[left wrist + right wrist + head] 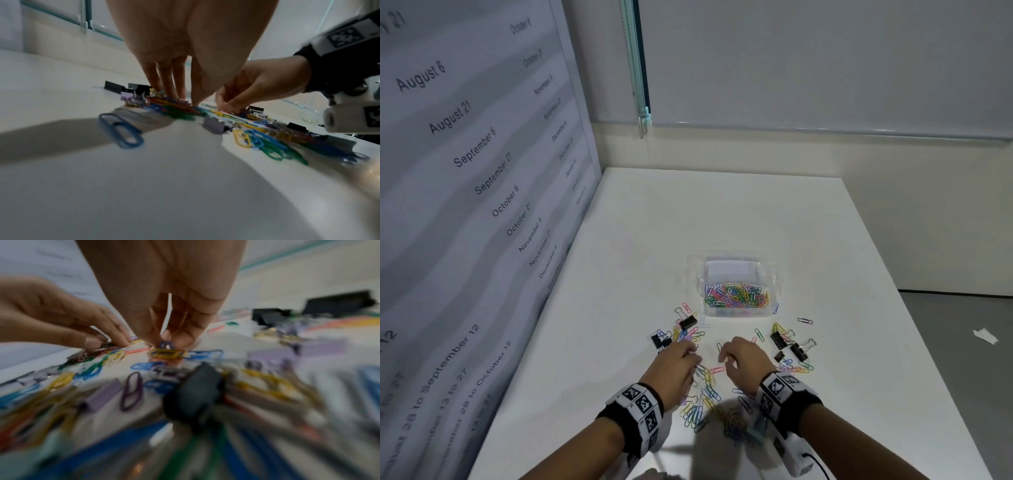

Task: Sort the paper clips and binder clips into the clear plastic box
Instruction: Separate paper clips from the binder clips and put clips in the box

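The clear plastic box [738, 312] stands mid-table, with many coloured paper clips [736, 294] in its near compartment. Loose paper clips [702, 404] and black binder clips [688, 322] lie scattered in front of it. My left hand [693, 356] reaches down into the left pile, its thumb and fingertips [182, 97] closing on a few clips there. Just to its right, my right hand [722, 358] pinches a purple paper clip [166, 344] that stands on a yellow one. More black binder clips [779, 339] sit to the right of that hand.
A wall panel printed with dates [482, 171] runs along the table's left side. A scrap of white paper [985, 335] lies near the right table edge. A blind cord [635, 68] hangs at the back wall. A lone blue paper clip [121, 129] lies nearest the left wrist.
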The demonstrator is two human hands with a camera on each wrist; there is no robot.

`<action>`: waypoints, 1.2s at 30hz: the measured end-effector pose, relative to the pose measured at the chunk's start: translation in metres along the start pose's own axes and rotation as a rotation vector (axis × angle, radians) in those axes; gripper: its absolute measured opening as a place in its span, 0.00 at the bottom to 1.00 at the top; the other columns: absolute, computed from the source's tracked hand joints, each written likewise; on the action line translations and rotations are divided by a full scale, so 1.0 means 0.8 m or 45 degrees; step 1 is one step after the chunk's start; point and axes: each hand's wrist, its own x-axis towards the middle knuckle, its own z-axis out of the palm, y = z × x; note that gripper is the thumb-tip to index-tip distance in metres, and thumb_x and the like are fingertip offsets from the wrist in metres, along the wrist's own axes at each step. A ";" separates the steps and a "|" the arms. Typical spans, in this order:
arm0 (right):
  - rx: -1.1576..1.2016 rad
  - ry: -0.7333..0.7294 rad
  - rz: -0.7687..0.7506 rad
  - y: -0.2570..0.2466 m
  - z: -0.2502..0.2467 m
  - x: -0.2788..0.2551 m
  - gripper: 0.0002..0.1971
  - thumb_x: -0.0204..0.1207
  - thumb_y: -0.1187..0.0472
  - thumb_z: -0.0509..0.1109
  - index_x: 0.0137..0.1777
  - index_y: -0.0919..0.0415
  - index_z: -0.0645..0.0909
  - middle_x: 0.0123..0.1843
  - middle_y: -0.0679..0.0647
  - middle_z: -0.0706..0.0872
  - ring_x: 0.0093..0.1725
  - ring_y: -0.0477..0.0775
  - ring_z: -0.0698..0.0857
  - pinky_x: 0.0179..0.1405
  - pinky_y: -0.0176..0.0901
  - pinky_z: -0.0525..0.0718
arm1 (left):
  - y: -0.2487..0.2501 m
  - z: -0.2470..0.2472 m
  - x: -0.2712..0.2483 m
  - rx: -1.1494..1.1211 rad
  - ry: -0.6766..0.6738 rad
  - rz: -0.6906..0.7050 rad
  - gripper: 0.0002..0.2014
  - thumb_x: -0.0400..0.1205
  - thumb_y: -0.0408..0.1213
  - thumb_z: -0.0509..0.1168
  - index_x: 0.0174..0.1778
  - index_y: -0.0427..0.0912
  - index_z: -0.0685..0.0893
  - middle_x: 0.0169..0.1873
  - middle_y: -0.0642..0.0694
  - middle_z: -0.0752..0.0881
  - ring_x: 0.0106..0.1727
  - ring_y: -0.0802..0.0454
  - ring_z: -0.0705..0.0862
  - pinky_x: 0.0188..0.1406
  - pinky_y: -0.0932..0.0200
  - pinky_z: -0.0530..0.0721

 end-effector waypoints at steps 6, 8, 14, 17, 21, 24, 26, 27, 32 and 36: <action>-0.045 -0.195 -0.008 0.006 -0.011 -0.008 0.12 0.69 0.64 0.61 0.46 0.57 0.86 0.42 0.47 0.83 0.52 0.57 0.83 0.46 0.38 0.74 | 0.005 -0.001 0.021 -0.215 0.066 -0.309 0.11 0.81 0.39 0.63 0.57 0.42 0.80 0.57 0.47 0.76 0.60 0.50 0.76 0.61 0.61 0.74; -0.044 -0.166 -0.020 0.001 -0.014 -0.004 0.12 0.71 0.64 0.63 0.52 0.57 0.84 0.53 0.56 0.84 0.54 0.57 0.82 0.52 0.41 0.76 | 0.006 0.000 0.027 -0.222 0.110 -0.379 0.12 0.78 0.39 0.66 0.57 0.43 0.77 0.55 0.47 0.75 0.56 0.49 0.78 0.56 0.59 0.77; -0.138 -0.072 -0.059 -0.021 0.001 0.010 0.24 0.73 0.63 0.64 0.71 0.56 0.69 0.70 0.57 0.69 0.68 0.59 0.69 0.66 0.49 0.72 | 0.001 0.000 0.022 -0.050 0.054 -0.514 0.12 0.80 0.48 0.61 0.53 0.45 0.79 0.53 0.47 0.80 0.58 0.47 0.79 0.53 0.55 0.75; -0.249 -0.079 -0.111 -0.030 0.007 0.018 0.31 0.72 0.64 0.64 0.77 0.55 0.61 0.78 0.56 0.63 0.73 0.61 0.65 0.70 0.54 0.70 | 0.000 0.000 0.020 -0.176 0.051 -0.556 0.09 0.79 0.46 0.63 0.50 0.46 0.79 0.50 0.48 0.79 0.56 0.47 0.78 0.54 0.55 0.75; -0.414 -0.119 -0.194 -0.040 0.009 0.023 0.34 0.73 0.69 0.59 0.79 0.56 0.56 0.82 0.52 0.57 0.76 0.61 0.62 0.69 0.59 0.70 | -0.002 -0.003 0.016 -0.320 0.071 -0.571 0.06 0.77 0.42 0.64 0.42 0.50 0.72 0.41 0.52 0.74 0.47 0.49 0.78 0.49 0.57 0.76; -0.439 -0.119 -0.268 -0.038 0.008 0.023 0.32 0.72 0.72 0.58 0.77 0.58 0.60 0.81 0.53 0.61 0.74 0.61 0.64 0.67 0.58 0.71 | -0.008 -0.007 0.015 -0.353 0.123 -0.615 0.03 0.74 0.40 0.62 0.40 0.47 0.74 0.40 0.49 0.79 0.45 0.48 0.79 0.45 0.56 0.76; -0.321 -0.126 -0.253 -0.031 0.006 0.021 0.30 0.71 0.72 0.58 0.75 0.59 0.65 0.78 0.54 0.65 0.74 0.60 0.66 0.69 0.55 0.71 | -0.015 -0.011 0.015 -0.359 0.137 -0.662 0.03 0.74 0.37 0.62 0.42 0.44 0.75 0.42 0.46 0.81 0.45 0.45 0.79 0.46 0.53 0.77; -0.257 -0.126 -0.234 -0.027 0.005 0.020 0.29 0.71 0.72 0.58 0.74 0.59 0.66 0.77 0.54 0.67 0.74 0.59 0.66 0.72 0.53 0.70 | -0.018 -0.013 0.015 -0.353 0.140 -0.678 0.04 0.74 0.37 0.62 0.43 0.43 0.75 0.43 0.45 0.81 0.46 0.45 0.80 0.46 0.53 0.77; -0.126 -0.077 -0.224 -0.016 0.008 0.006 0.27 0.72 0.71 0.59 0.74 0.62 0.68 0.75 0.58 0.71 0.74 0.58 0.68 0.76 0.47 0.67 | -0.021 -0.015 0.016 -0.214 0.124 -0.471 0.16 0.77 0.43 0.64 0.59 0.47 0.76 0.51 0.46 0.77 0.52 0.46 0.79 0.52 0.54 0.78; -0.077 -0.033 -0.230 -0.009 0.015 -0.001 0.32 0.71 0.74 0.54 0.77 0.57 0.65 0.80 0.54 0.65 0.79 0.54 0.62 0.78 0.46 0.67 | -0.006 -0.006 0.015 -0.087 -0.006 -0.102 0.18 0.79 0.45 0.60 0.65 0.54 0.78 0.52 0.46 0.78 0.53 0.48 0.78 0.52 0.55 0.77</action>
